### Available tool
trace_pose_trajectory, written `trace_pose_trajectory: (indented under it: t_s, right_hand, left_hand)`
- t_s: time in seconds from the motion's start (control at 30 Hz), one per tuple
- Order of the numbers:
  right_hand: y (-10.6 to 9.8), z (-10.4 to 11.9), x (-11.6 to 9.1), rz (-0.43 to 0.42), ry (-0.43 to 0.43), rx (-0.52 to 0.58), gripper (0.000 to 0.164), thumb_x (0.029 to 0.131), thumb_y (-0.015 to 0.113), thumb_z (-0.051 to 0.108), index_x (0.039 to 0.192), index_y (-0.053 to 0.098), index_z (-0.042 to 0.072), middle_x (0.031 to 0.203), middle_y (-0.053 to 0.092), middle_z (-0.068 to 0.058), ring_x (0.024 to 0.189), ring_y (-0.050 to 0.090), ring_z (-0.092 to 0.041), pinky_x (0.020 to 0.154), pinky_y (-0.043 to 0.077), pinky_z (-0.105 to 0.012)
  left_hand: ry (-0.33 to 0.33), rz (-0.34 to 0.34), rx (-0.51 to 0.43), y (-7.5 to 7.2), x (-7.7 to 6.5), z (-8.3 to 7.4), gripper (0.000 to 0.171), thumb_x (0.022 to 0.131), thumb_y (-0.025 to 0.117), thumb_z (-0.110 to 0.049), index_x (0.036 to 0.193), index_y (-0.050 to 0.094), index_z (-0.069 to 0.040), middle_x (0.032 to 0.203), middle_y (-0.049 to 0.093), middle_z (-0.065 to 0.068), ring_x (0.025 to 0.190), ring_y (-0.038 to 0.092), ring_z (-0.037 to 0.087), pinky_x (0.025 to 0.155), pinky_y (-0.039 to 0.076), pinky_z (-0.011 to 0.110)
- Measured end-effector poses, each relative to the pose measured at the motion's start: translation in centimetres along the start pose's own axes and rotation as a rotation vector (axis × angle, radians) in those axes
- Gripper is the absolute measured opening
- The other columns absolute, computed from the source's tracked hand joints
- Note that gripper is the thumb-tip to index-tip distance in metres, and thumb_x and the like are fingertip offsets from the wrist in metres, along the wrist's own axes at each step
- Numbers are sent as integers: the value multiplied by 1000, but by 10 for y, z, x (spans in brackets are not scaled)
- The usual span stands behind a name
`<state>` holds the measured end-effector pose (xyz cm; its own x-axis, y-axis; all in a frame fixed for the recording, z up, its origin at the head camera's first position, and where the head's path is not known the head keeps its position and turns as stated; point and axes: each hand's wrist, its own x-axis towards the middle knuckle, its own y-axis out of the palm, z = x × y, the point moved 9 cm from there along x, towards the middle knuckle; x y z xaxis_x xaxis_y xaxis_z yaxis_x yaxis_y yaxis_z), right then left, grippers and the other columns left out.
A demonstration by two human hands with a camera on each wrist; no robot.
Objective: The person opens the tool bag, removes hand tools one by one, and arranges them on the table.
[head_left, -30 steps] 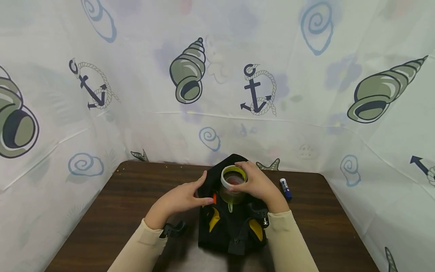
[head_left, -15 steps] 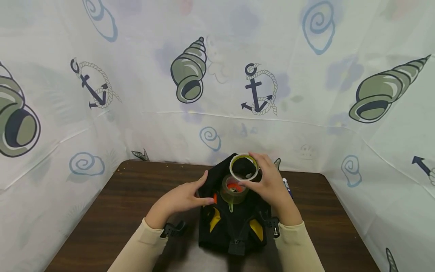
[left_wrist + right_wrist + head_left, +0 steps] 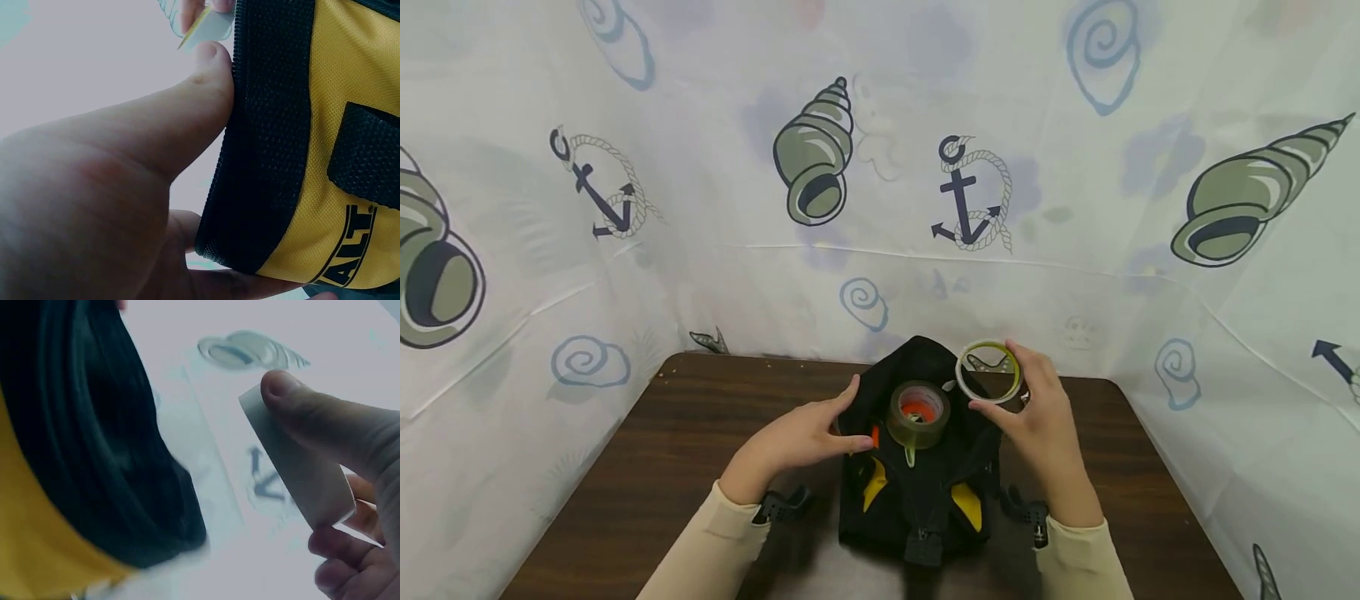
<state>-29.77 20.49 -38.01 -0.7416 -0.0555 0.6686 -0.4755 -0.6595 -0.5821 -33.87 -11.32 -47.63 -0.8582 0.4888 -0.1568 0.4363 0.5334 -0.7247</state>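
A black and yellow fabric tool bag [image 3: 925, 533] stands unzipped on the table. My left hand [image 3: 801, 437] grips its left rim, with the thumb over the zipper edge [image 3: 228, 156] and the fingers at the outer side. In the bag's mouth sits a brownish roll of packing tape [image 3: 917, 435] with an orange-red core. Right of the mouth, my right hand [image 3: 1037, 412] pinches a thin white tape roll [image 3: 300, 462] between thumb and fingers. Its inner ring looks yellow in the head view, and it is held up clear of the bag.
The dark wooden table [image 3: 700, 417] reaches out on both sides of the bag. A white cloth [image 3: 895, 208] printed with shells and anchors hangs behind it and at the sides. The marker at the right is mostly hidden behind my right hand.
My right hand has lifted the white tape roll from above the brown roll and carried it to the right, past the bag's rim. The left hand has stayed in place.
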Motion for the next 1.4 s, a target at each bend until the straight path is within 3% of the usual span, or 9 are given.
trace_pose_trajectory:
  t_s: [0.1,0.2,0.37,0.5,0.7,0.87,0.97,1.13,1.4]
  right_hand:
    - [-14,-20,1,-33,71,7,103,77,102,17,165,49,14,147,59,-16,88,61,-16,72,51,-21]
    - [-30,-39,0,-80,141,21,102,78,101,12,165,48,14,145,58,-18,72,53,-7,62,44,-10]
    - [-43,-73,-6,-159,258,18,101,81,99,12,167,45,10,146,55,-22,75,53,-3,65,44,-4]
    - [-45,-103,-12,-164,337,41,101,83,98,11,167,43,9,147,52,-24,82,53,-11,69,43,-4]
    - [-37,-152,-23,-132,387,99,100,82,95,3,166,40,2,146,48,-30,112,53,-26,86,40,-4]
    - [-15,-206,-49,-70,517,242,101,87,90,0,169,32,-2,152,39,-28,85,61,-5,70,55,-9]
    - [-1,-232,-66,-60,628,332,102,91,89,4,172,27,3,159,33,-21,72,64,-1,65,61,-18]
    - [13,-251,-81,-86,705,365,104,91,90,8,173,25,5,161,34,-21,69,64,-2,64,62,-21]
    - [10,-256,-86,-120,734,229,103,91,90,11,171,26,3,163,39,-30,61,59,2,59,52,-13]
  left_hand:
    - [-9,2,-4,0,0,1,113,92,69,-79,175,3,-40,174,42,1,150,57,29,122,45,61]
    - [-12,-2,-3,0,1,1,113,92,69,-80,175,4,-40,174,41,1,148,59,27,120,47,60]
    - [-18,-6,4,-2,1,3,113,91,70,-79,174,3,-43,172,44,0,147,60,26,120,47,59]
    - [-16,-6,6,-2,2,3,113,91,70,-79,174,4,-42,174,41,-1,151,56,27,122,45,60]
    - [-12,-7,8,-2,2,1,112,93,70,-77,176,5,-38,174,42,3,150,57,29,121,46,61]
    - [-12,-4,5,-1,2,0,110,95,70,-75,176,5,-38,171,48,5,146,61,29,120,47,61]
    - [-9,-6,5,0,2,1,109,96,70,-73,176,5,-37,172,46,5,148,59,30,120,46,62]
    - [-2,-4,7,1,2,2,107,98,71,-68,176,4,-36,173,44,7,149,57,31,121,46,62]
    - [-5,-3,7,-1,2,-1,109,97,69,-72,176,4,-37,175,40,6,152,54,31,123,44,62]
